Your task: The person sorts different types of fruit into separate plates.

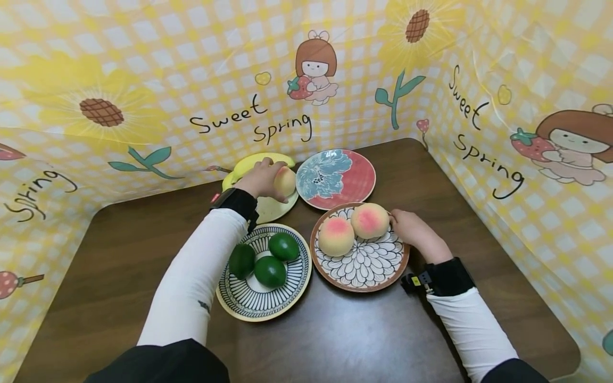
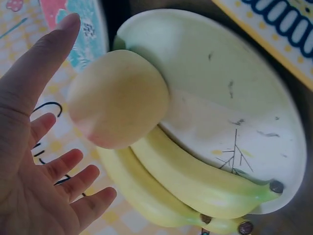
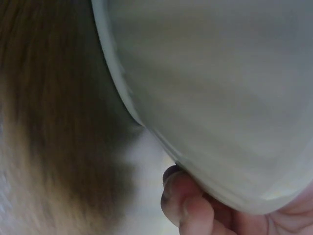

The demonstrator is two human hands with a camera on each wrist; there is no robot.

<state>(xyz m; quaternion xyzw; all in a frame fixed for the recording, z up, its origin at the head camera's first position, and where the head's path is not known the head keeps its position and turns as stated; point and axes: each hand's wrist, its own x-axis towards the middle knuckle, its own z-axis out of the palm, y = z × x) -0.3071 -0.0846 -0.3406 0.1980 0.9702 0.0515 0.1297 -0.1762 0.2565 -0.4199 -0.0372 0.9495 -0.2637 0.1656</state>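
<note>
My left hand [image 1: 262, 180] is over a pale plate [image 2: 234, 83] at the back, next to a peach [image 2: 120, 98]. In the left wrist view its thumb and fingers are spread, with a gap between them and the peach. The peach lies at the plate's edge against yellow bananas [image 2: 195, 171]. My right hand [image 1: 415, 231] holds the right rim of a brown-edged plate with a petal pattern [image 1: 366, 266]. Curled fingers [image 3: 188, 200] meet that rim in the right wrist view. Two pink-topped peaches [image 1: 337, 236] sit on this plate, one close to the right fingertips.
A striped plate [image 1: 263, 314] with three green fruits [image 1: 270, 271] stands at front left. Behind the petal-patterned plate is a red and blue flower plate [image 1: 361, 178]. Yellow checked cloth [image 1: 230, 53] walls surround the brown wooden table [image 1: 158, 223].
</note>
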